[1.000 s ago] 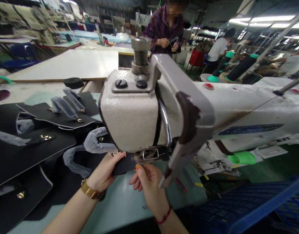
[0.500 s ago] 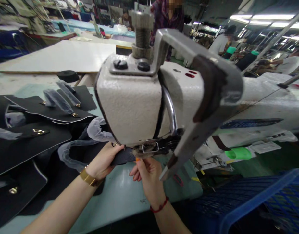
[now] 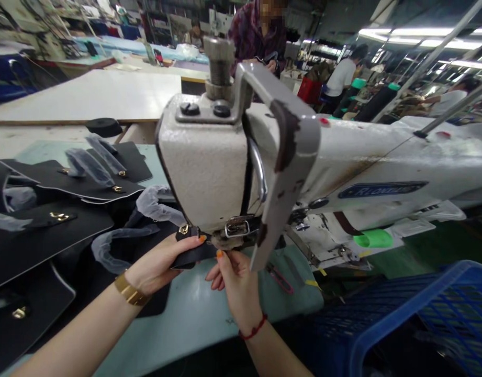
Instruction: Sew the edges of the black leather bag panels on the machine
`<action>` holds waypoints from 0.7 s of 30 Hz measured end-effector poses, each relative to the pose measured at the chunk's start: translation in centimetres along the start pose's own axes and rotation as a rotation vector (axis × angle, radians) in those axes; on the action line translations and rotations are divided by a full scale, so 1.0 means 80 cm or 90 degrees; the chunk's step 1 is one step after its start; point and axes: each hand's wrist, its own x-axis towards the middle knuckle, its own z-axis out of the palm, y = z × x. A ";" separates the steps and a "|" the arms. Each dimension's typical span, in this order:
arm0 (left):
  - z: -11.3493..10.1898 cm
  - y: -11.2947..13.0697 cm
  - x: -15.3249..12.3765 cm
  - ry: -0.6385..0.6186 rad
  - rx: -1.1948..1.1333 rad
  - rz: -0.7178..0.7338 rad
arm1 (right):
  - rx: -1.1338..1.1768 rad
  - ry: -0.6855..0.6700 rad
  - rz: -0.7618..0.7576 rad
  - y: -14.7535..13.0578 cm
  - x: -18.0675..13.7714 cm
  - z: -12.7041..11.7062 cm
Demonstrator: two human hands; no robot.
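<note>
My left hand (image 3: 156, 264), with a gold band at the wrist, grips a black leather piece (image 3: 195, 255) bearing gold-coloured hardware (image 3: 183, 229). Its thumb lies along the top, pointing at the presser foot of a white sewing machine (image 3: 205, 167). On the near side of the foot, my right hand (image 3: 238, 280) pinches the edge of the same piece between thumb and forefinger, its other fingers curled below. The machine head hides the needle area and the far end of the piece.
Black leather panels (image 3: 76, 225) with plastic-wrapped handles (image 3: 87, 165) pile up at left. Pink-handled snips (image 3: 282, 278) lie on the pale green table (image 3: 186, 324). A blue crate (image 3: 366, 335) stands at lower right. A person in a patterned top (image 3: 241, 31) stands beyond the machine.
The camera view has shifted, so the machine's arm shows more. My left hand and the leather piece have tilted slightly, baring more gold hardware. The right hand stays by the presser foot.
</note>
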 end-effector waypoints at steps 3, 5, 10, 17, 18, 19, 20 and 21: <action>0.000 0.008 -0.003 0.019 0.037 0.023 | 0.031 -0.022 0.022 0.007 -0.001 0.005; 0.002 0.012 -0.006 0.018 0.062 0.040 | 0.048 -0.019 0.028 0.010 -0.002 0.009; 0.002 0.011 -0.009 0.030 0.108 0.086 | 0.061 -0.002 0.026 0.006 -0.002 0.013; -0.006 0.007 0.005 0.041 0.086 0.077 | 0.107 0.030 0.025 0.004 0.003 0.021; -0.006 0.007 0.006 0.044 0.085 0.074 | 0.115 0.036 0.029 0.004 0.004 0.023; -0.006 0.008 0.007 0.047 0.083 0.075 | 0.121 0.045 0.032 0.004 0.005 0.025; -0.005 0.009 0.007 0.051 0.080 0.078 | 0.125 0.054 0.034 0.004 0.006 0.028; -0.005 0.010 0.007 0.055 0.077 0.079 | 0.126 0.064 0.034 0.005 0.006 0.030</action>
